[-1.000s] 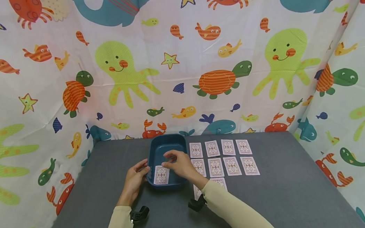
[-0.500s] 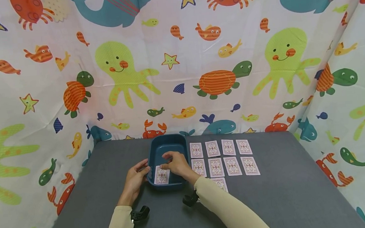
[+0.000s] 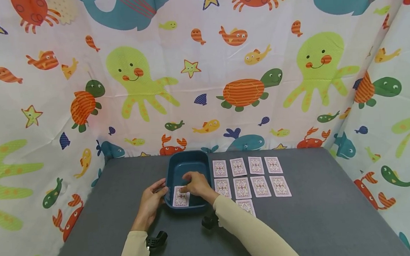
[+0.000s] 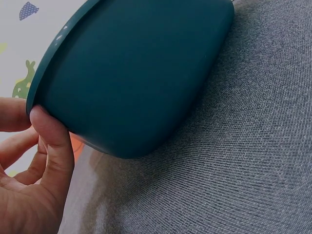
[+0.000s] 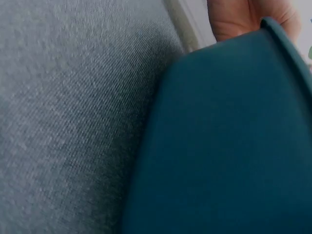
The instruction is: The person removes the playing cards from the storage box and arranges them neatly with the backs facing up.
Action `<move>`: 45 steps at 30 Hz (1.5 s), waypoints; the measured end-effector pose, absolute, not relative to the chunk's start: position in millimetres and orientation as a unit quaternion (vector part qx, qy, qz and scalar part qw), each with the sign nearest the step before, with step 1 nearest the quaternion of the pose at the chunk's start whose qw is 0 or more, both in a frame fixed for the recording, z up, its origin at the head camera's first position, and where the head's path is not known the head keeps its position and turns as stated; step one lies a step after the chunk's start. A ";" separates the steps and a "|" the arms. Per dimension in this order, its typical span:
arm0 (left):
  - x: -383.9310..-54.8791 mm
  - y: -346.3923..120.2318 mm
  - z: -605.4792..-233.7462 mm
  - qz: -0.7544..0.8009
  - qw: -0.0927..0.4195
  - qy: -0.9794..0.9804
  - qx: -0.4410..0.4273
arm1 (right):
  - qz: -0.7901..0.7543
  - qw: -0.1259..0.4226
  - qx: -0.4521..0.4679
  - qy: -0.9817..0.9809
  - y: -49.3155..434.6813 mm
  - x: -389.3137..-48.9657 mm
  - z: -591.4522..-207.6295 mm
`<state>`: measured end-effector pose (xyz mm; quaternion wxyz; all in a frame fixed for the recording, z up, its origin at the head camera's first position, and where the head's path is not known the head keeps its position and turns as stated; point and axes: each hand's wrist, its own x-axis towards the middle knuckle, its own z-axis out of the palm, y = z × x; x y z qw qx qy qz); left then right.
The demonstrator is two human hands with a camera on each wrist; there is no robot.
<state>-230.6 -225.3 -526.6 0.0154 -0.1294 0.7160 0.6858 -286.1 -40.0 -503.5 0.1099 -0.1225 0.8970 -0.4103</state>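
Note:
My left hand point(image 3: 150, 203) holds a dark blue plastic tray point(image 3: 175, 210) by its left side. In the left wrist view, the thumb and fingers pinch the tray's rim point(image 4: 36, 92). Inside the tray, near the front left corner, a patterned playing card point(image 3: 179, 200) lies face down. My right hand point(image 3: 196, 185) reaches into the tray with bent fingers, and the thumb lies over the card's upper right edge. The right fingertips are partly hidden, so a pinch is not clear. In the right wrist view only the tray's outer wall point(image 5: 219, 131) and the left hand point(image 5: 243, 19) appear.
Face-down playing cards lie in rows right of the tray, including a back-row card point(image 3: 219, 168), a second-row card point(image 3: 242, 188) and a front card point(image 3: 245, 207) beside the right sleeve. The grey table point(image 3: 302, 224) meets a sea-animal curtain point(image 3: 195, 89) behind.
My right hand has moved slightly down and left over the card in the tray, and its forearm now hides the front-left table card. The left hand and tray stay put.

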 end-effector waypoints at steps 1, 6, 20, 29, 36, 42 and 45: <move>-230.9 -225.1 -526.7 0.686 0.016 0.716 -0.128 | -0.409 0.113 -0.120 0.897 -40.1 -286.7 -503.8; -232.3 -224.1 -527.8 0.687 0.016 0.715 -0.128 | -0.399 0.122 -0.112 0.902 -40.4 -289.4 -505.8; -233.5 -222.6 -526.3 0.682 0.014 0.719 -0.131 | -0.352 0.112 -0.110 0.923 -42.8 -291.3 -510.9; -230.3 -222.1 -525.2 0.677 0.011 0.724 -0.131 | -0.315 0.105 -0.131 0.934 -44.6 -288.9 -512.0; -230.5 -223.6 -527.6 0.675 0.008 0.726 -0.132 | -0.308 0.098 -0.133 0.937 -44.9 -289.9 -512.1; -229.5 -223.3 -527.3 0.675 0.010 0.726 -0.131 | -0.355 0.102 -0.124 0.921 -45.5 -288.8 -513.8; -229.5 -223.6 -527.3 0.678 0.010 0.724 -0.126 | -0.386 0.106 -0.117 0.909 -45.6 -288.2 -512.5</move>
